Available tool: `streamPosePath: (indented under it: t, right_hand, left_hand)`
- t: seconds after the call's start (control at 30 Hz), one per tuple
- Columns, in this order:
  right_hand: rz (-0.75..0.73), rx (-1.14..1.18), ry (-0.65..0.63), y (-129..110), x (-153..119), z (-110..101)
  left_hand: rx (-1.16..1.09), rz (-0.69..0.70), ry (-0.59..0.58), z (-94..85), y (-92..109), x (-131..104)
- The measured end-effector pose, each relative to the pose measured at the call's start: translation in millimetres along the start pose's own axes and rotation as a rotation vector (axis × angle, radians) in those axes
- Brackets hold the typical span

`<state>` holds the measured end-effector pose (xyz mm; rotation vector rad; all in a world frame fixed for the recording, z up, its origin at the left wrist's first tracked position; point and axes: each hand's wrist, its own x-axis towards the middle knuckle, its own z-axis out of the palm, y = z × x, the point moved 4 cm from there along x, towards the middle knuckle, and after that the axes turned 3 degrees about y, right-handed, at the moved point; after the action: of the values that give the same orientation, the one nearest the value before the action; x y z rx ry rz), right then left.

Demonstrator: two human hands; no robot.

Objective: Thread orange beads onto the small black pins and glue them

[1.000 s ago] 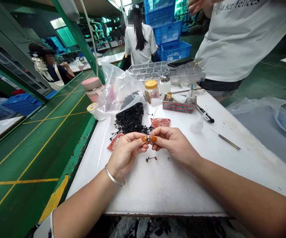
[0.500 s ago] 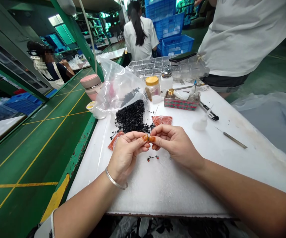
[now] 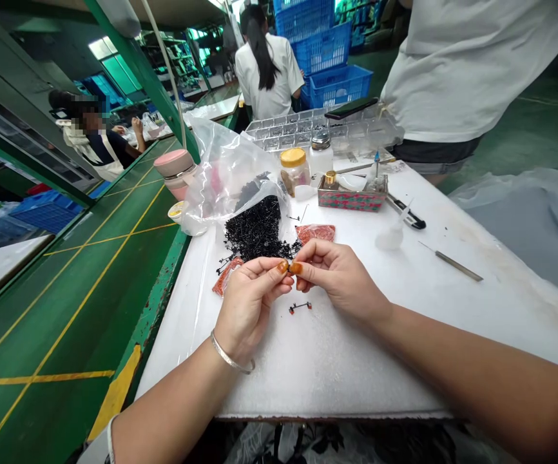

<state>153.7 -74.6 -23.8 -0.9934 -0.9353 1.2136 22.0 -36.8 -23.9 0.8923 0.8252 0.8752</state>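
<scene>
Over the middle of the white table, my left hand (image 3: 254, 290) and my right hand (image 3: 339, 277) meet fingertip to fingertip, both in a pinch. Between them is a tiny dark piece, mostly hidden by the thumbs. A small black part with red ends (image 3: 301, 307) lies on the table just below the fingers. Behind my hands, a heap of black parts (image 3: 254, 225) spills from a clear plastic bag (image 3: 225, 151). One bag of small orange-red pieces (image 3: 316, 232) rests right of the heap, and another (image 3: 225, 276) is beside my left hand.
Jars (image 3: 294, 169), a patterned box (image 3: 351, 198), a cutter (image 3: 406, 211), a squeeze bottle (image 3: 390, 237) and a thin pointed tool (image 3: 457, 265) lie on the table (image 3: 356, 367). Behind are a compartment tray (image 3: 283, 132) and a pink cup (image 3: 176, 171). A person in white (image 3: 467, 71) stands back right.
The view has shifted slightly. My hands remain pinched together at nearly the same spot, with only slight finger movement. At the far left, a seated person's hand has risen.
</scene>
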Motion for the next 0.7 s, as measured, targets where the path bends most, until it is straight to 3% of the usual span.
streamPosePath:
  t: [0.47,0.7]
  right_hand:
    - [-0.011,0.003,-0.058,-6,-1,0]
    - [0.007,0.081,-0.108,-6,-5,4]
  left_hand:
    - [-0.076,-0.003,-0.047,4.6,-2,-2]
    - [-0.095,0.076,-0.148,11.7,-2,-4]
